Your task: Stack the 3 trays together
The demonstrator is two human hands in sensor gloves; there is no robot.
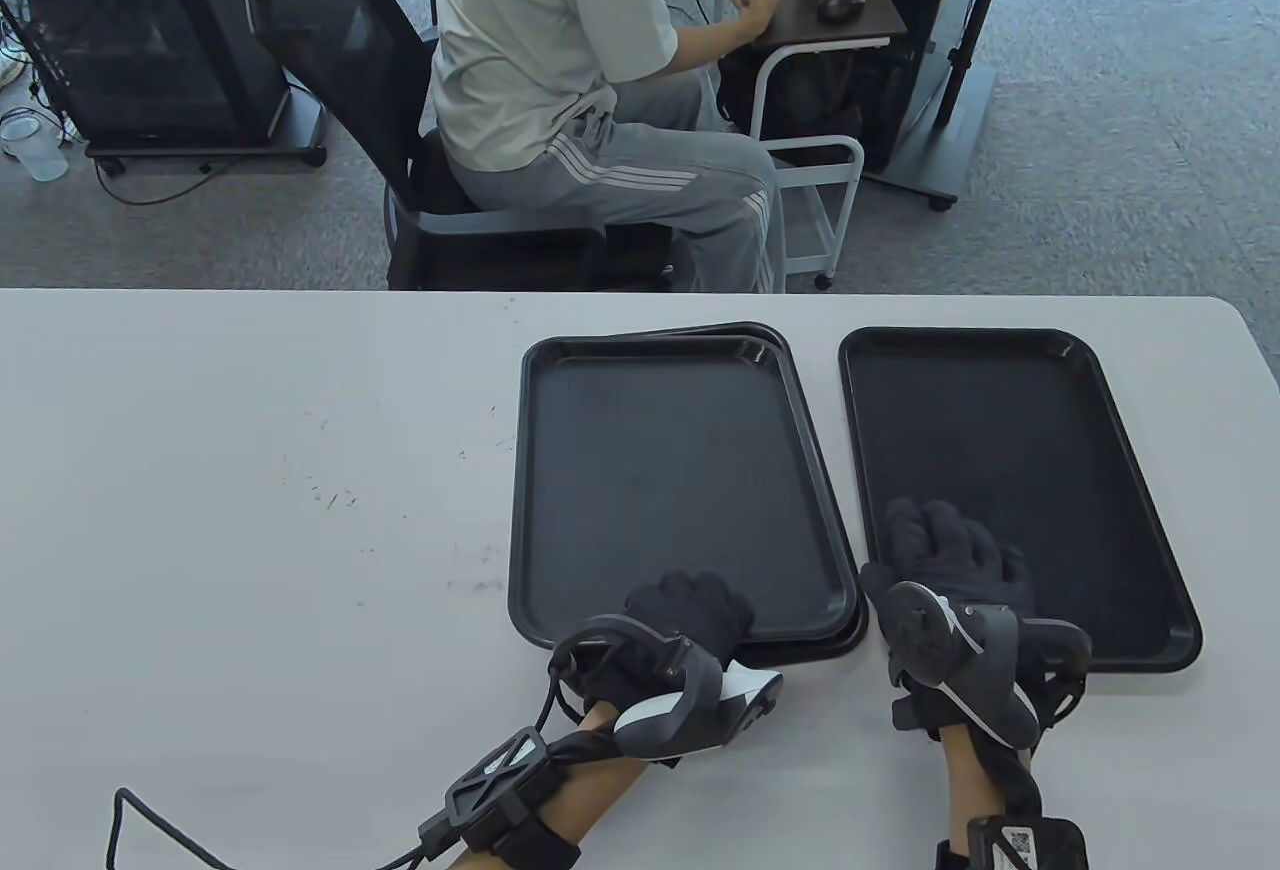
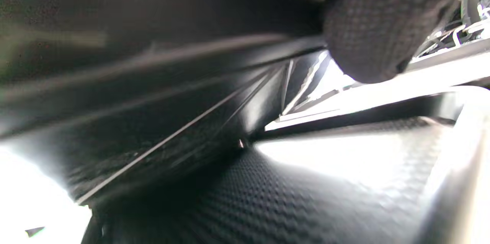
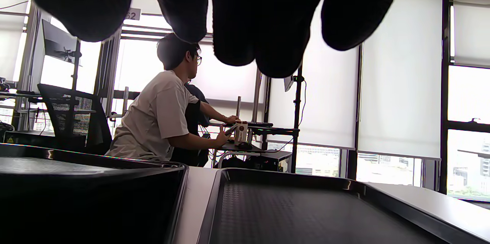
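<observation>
Black trays (image 1: pixel 1010 430) with a dimpled texture lie on a white table (image 1: pixel 250 510).

Two black trays (image 1: pixel 680 480) stacked (slightly askew); third tray (image 1: pixel 1010 470) flat just right.

— How's the light from above?
— Even and soft; the white table (image 1: pixel 250 510) is bright, shadows faint.
— And the left wrist view?
— Smeared with blur, blown-out white patches, tray (image 2: pixel 306 198) surface glaring.
— Right wrist?
— Backlit by windows (image 3: pixel 398 68); fingers (image 3: pixel 264 18) are black silhouettes.
</observation>
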